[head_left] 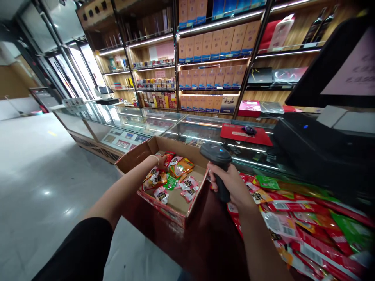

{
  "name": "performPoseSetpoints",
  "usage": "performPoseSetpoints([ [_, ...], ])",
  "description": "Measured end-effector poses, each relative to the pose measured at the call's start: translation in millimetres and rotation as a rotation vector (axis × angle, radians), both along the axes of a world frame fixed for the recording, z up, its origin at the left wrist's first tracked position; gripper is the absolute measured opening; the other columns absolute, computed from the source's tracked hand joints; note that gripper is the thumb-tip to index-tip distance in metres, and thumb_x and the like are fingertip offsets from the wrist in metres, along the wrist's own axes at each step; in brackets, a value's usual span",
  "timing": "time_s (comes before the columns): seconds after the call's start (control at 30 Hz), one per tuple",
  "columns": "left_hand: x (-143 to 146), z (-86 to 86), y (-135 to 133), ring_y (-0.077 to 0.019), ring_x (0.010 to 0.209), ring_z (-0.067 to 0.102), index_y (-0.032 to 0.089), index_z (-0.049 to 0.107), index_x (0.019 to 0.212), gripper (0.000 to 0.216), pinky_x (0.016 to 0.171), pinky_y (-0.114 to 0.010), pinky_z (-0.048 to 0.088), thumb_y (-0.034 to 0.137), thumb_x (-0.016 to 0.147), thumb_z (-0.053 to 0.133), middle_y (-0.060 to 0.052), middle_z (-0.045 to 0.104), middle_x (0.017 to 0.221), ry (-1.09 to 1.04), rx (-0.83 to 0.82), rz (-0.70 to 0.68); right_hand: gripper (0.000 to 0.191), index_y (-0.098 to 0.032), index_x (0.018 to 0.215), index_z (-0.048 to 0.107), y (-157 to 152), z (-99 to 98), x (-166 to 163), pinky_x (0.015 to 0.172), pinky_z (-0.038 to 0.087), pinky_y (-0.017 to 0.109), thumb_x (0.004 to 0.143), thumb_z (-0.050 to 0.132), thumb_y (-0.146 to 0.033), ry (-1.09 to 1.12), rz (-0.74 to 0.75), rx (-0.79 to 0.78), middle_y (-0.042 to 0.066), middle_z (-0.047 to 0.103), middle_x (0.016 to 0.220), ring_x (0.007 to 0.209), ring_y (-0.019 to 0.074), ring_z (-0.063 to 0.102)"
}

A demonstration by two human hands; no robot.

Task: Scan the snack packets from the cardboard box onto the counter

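My left hand reaches into an open cardboard box, fingers closed at a red snack packet near its back wall. Several small packets lie loose around it, among them an orange packet, a green packet and a white-and-pink packet. To the right of the box, my right hand is wrapped round the handle of a black barcode scanner. The scanner is held upright above the dark red tabletop, with a blue light lit on its head.
A pile of snack packets covers the right side. Behind it stand a black cash register and a screen. A red mat with a mouse lies on the glass counter. Stocked shelves line the back wall.
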State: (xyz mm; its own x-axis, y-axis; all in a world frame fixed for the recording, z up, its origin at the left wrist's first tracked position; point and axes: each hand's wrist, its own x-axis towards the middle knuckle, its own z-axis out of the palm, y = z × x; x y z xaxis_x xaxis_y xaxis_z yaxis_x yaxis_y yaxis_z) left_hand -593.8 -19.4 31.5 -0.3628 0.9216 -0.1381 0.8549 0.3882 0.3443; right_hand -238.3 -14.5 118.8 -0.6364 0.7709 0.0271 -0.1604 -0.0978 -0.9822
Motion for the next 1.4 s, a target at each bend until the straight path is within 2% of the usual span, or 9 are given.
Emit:
performPoseSetpoints([
  [0.13,-0.2,-16.6,5.7,-0.0450,0.115,0.053,0.015,0.067,0.104,0.080,0.098,-0.051,0.036,0.046,0.033,0.087,-0.025,0.062,0.114,-0.059,-0.006,0.130,0.033,-0.018,0.070,0.056,-1.5,4.6,2.8,0.031,0.037,0.018,0.073,0.073,-0.046,0.023,-0.031,-0.014,-0.005,0.052,0.050,0.034,0.0074,0.044],
  [0.23,-0.5,-13.3,4.6,-0.0413,0.112,0.055,0.017,0.069,0.089,0.056,0.096,-0.047,0.038,0.040,0.040,0.085,-0.022,0.066,0.104,-0.127,0.061,0.121,0.032,-0.018,0.073,0.057,-2.2,6.4,4.1,0.031,0.037,0.018,0.072,0.074,-0.045,0.041,-0.041,-0.016,-0.005,0.052,0.050,0.034,0.0077,0.044],
  [0.33,-1.4,0.9,0.2,-0.0383,0.101,0.061,0.019,0.066,0.069,0.032,0.091,-0.044,0.041,0.032,0.045,0.082,-0.018,0.069,0.087,-0.101,0.075,0.103,0.032,-0.019,0.075,0.057,-2.4,7.0,5.5,0.031,0.037,0.018,0.073,0.074,-0.045,0.047,-0.043,-0.017,-0.005,0.052,0.050,0.034,0.0075,0.044],
  [0.5,-3.0,37.9,-19.4,-0.0348,0.089,0.064,0.019,0.059,0.059,0.025,0.081,-0.039,0.045,0.031,0.052,0.080,-0.011,0.067,0.069,-0.070,0.192,0.165,0.033,-0.019,0.070,0.054,-0.4,8.1,8.2,0.032,0.038,0.019,0.072,0.074,-0.044,0.052,-0.030,-0.024,-0.005,0.051,0.049,0.034,0.0077,0.045],
  [0.57,-0.6,52.1,-31.4,-0.0279,0.076,0.065,0.017,0.060,0.061,0.028,0.071,-0.034,0.047,0.034,0.054,0.081,-0.008,0.064,0.063,-0.229,0.286,0.209,0.033,-0.019,0.070,0.055,-0.3,9.0,8.9,0.031,0.038,0.019,0.072,0.074,-0.045,0.046,-0.026,-0.020,-0.005,0.052,0.048,0.033,0.0079,0.045],
  [0.67,8.8,67.5,-49.3,-0.0167,0.062,0.061,0.014,0.064,0.076,0.037,0.058,-0.027,0.048,0.041,0.057,0.081,-0.005,0.065,0.068,-0.638,0.437,0.228,0.034,-0.019,0.076,0.057,-3.3,10.8,10.2,0.031,0.038,0.019,0.070,0.075,-0.046,0.041,-0.032,-0.015,-0.006,0.052,0.047,0.033,0.0086,0.045],
  [0.83,32.9,80.2,-66.9,-0.0128,0.065,0.063,0.013,0.064,0.088,0.045,0.062,-0.025,0.053,0.037,0.056,0.085,-0.004,0.066,0.076,-0.925,0.502,0.143,0.037,-0.020,0.077,0.052,-12.4,15.0,17.0,0.030,0.036,0.019,0.069,0.075,-0.048,0.020,-0.037,0.022,-0.007,0.052,0.046,0.031,0.0085,0.045],
  [1.2,98.6,102.3,-71.8,-0.0119,0.060,0.060,0.013,0.066,0.086,0.042,0.057,-0.024,0.051,0.043,0.060,0.081,-0.002,0.066,0.071,-0.787,0.444,0.010,0.042,-0.024,0.093,0.046,-19.5,23.9,52.0,0.030,0.037,0.019,0.071,0.074,-0.047,-0.120,-0.014,0.096,-0.010,0.054,0.048,0.032,0.0105,0.047],
  [1.4,132.8,98.5,-65.2,-0.0129,0.061,0.059,0.012,0.067,0.085,0.041,0.055,-0.023,0.047,0.046,0.065,0.076,-0.002,0.066,0.071,-0.675,0.426,-0.097,0.033,-0.020,0.071,0.051,-24.3,21.5,80.0,0.030,0.037,0.020,0.075,0.070,-0.047,-0.157,-0.030,0.151,-0.005,0.052,0.047,0.032,0.0097,0.048],
])
